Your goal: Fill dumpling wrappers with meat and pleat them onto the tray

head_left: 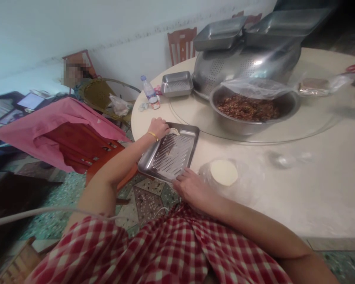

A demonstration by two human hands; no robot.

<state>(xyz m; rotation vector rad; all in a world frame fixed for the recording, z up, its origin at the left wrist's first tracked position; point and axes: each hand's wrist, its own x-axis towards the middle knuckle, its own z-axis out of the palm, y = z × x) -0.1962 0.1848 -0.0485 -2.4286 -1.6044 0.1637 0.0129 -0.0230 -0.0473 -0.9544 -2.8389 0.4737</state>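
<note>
A ribbed metal tray [170,156] lies at the near left edge of the round table [298,185]. My left hand [159,127], with a gold bracelet on the wrist, rests at the tray's far corner, fingers closed on a pale dumpling [174,131] that touches the tray. My right hand [192,188] grips the tray's near edge with curled fingers. A round stack of white dough wrappers [224,172] in clear plastic sits just right of the tray.
A steel bowl of minced filling [248,108] under plastic stands mid-table, a colander with trays stacked on it [242,59] behind. A small tray [176,83], water bottle [148,88] and jar [155,103] sit at the far left. Chairs with pink cloth [56,126] stand left.
</note>
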